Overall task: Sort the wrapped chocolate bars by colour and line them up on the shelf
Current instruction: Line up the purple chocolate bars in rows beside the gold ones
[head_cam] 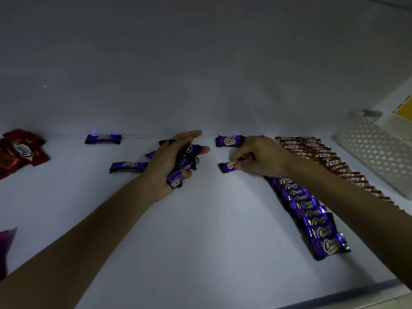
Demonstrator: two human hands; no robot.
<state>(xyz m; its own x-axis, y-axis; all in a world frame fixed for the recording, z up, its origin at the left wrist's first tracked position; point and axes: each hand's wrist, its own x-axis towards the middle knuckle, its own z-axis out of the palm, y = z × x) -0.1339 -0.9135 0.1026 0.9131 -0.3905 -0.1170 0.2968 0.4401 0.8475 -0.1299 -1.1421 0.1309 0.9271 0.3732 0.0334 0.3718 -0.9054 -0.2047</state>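
Observed: left hand (164, 167) grip curled round a bunch of purple bars (176, 179); right hand (260, 156) grip pinching single purple bar (225, 167) lying on shelf (200, 230)

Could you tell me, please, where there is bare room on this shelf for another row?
The widest bare patch of white shelf lies between the left forearm and the lined-up row of purple wrapped bars. Another lies between that forearm and the red wrapped bars. Crowded: the right side, where brown wrapped bars flank the purple row.
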